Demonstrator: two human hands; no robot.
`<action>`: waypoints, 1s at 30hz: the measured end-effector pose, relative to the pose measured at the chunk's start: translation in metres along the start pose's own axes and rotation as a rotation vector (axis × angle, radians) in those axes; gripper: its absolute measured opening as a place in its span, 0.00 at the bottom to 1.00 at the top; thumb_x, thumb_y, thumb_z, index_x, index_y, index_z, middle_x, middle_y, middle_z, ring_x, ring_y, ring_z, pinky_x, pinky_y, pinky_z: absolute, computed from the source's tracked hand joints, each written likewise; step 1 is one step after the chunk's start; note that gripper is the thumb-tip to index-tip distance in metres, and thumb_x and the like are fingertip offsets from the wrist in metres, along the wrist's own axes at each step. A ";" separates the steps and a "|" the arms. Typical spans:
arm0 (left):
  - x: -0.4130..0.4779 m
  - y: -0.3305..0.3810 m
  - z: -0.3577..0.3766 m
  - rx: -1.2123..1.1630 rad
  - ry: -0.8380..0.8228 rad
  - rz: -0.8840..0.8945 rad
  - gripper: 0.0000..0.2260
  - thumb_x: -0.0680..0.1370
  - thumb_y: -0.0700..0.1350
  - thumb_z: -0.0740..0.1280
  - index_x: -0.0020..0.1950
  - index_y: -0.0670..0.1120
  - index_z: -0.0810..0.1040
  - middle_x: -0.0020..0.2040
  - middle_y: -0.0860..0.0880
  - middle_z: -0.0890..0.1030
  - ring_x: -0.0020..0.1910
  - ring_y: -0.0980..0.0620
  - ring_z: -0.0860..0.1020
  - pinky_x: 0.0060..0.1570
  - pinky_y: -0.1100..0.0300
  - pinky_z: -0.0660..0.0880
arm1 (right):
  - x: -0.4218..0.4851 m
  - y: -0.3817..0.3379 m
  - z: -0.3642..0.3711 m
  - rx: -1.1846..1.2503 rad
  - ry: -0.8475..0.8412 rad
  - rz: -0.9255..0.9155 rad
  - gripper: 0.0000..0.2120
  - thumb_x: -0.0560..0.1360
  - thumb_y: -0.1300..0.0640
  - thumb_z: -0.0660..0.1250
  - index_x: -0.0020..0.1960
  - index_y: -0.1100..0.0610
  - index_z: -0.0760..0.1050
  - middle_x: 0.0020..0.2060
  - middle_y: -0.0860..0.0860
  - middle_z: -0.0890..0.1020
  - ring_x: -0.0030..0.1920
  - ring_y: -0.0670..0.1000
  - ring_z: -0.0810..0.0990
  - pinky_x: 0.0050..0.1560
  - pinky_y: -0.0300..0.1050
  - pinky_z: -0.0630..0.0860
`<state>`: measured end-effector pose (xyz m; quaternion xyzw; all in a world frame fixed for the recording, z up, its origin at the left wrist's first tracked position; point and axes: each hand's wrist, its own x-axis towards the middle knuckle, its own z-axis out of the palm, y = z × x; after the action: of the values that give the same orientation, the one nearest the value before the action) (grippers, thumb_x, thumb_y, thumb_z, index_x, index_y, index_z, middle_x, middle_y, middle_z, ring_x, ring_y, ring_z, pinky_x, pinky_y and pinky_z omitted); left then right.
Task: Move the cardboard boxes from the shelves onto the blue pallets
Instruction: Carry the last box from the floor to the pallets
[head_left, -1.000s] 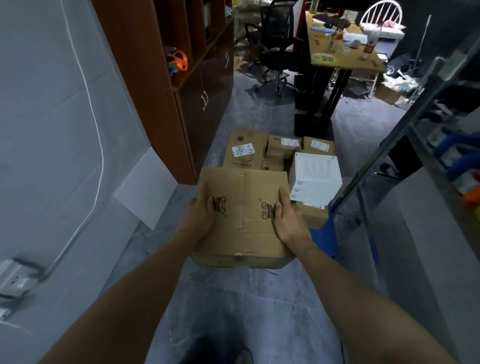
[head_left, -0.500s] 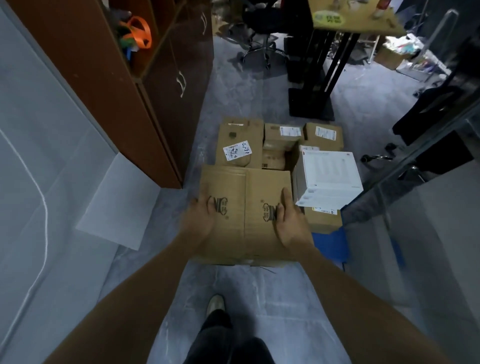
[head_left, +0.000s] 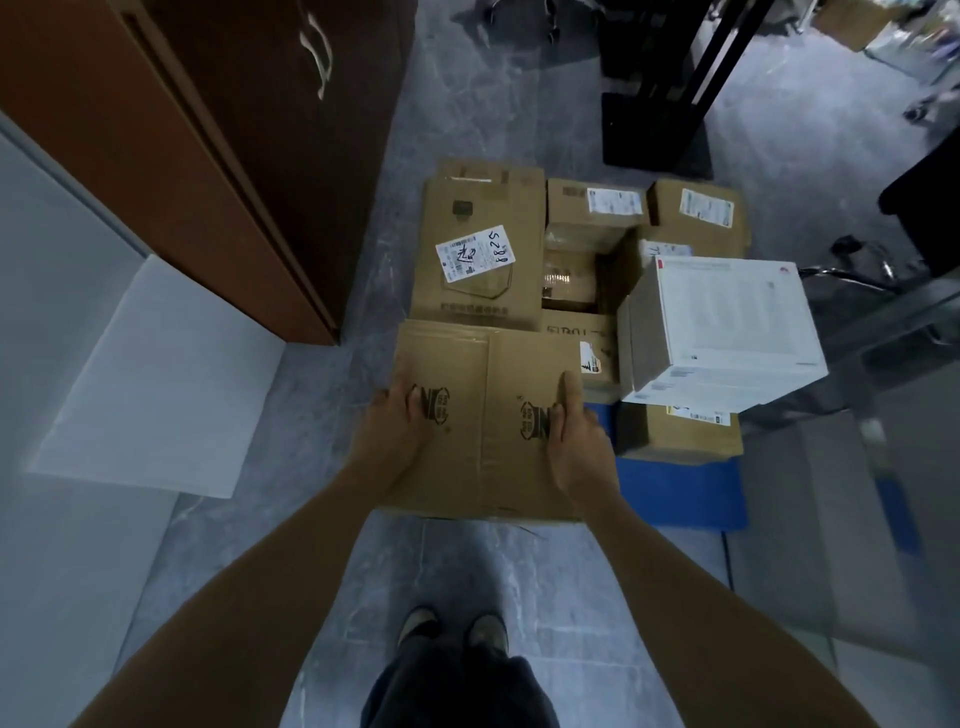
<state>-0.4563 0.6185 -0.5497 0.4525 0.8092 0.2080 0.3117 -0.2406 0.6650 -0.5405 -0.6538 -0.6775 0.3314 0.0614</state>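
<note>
I hold a flat brown cardboard box (head_left: 488, 415) with two black logos on its top. My left hand (head_left: 396, 431) grips its left side and my right hand (head_left: 574, 441) its right side. The box is low, at the near left of the blue pallet (head_left: 680, 493), whose blue surface shows to its right. Whether it rests on the pallet I cannot tell. Behind it lies a large box with a white label (head_left: 480, 249). To the right a white box (head_left: 722, 327) sits on top of a brown box (head_left: 680, 431).
A brown wooden cabinet (head_left: 197, 135) stands at the left, close to the pallet. A white panel (head_left: 150, 379) leans at the grey wall. Two small labelled boxes (head_left: 597, 208) sit at the pallet's far side. A black table base (head_left: 654, 124) stands beyond. My shoes (head_left: 452, 631) are on the grey floor.
I have stepped closer and bent down, bringing the held box lower toward the near left of the pallet. Both hands keep the same grip.
</note>
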 end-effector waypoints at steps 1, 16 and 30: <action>0.009 -0.007 0.009 0.003 -0.003 -0.005 0.23 0.84 0.51 0.49 0.79 0.51 0.50 0.59 0.37 0.75 0.56 0.39 0.75 0.58 0.46 0.70 | 0.009 0.005 0.008 0.005 -0.001 -0.005 0.25 0.84 0.48 0.46 0.80 0.47 0.43 0.61 0.59 0.73 0.54 0.57 0.76 0.57 0.56 0.74; 0.076 -0.058 0.075 0.035 0.064 0.000 0.23 0.84 0.50 0.49 0.79 0.54 0.48 0.59 0.38 0.74 0.55 0.40 0.75 0.54 0.46 0.70 | 0.084 0.040 0.084 -0.002 0.057 -0.042 0.25 0.85 0.51 0.47 0.80 0.49 0.46 0.64 0.60 0.71 0.53 0.61 0.76 0.52 0.54 0.72; 0.084 -0.048 0.069 0.069 0.020 -0.029 0.24 0.84 0.51 0.48 0.79 0.56 0.45 0.67 0.38 0.70 0.59 0.38 0.73 0.57 0.44 0.69 | 0.097 0.039 0.081 -0.048 0.046 -0.055 0.25 0.85 0.50 0.46 0.80 0.50 0.45 0.64 0.60 0.71 0.51 0.59 0.77 0.47 0.50 0.71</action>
<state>-0.4710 0.6707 -0.6555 0.4492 0.8255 0.1797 0.2907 -0.2627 0.7224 -0.6581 -0.6437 -0.7012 0.2981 0.0706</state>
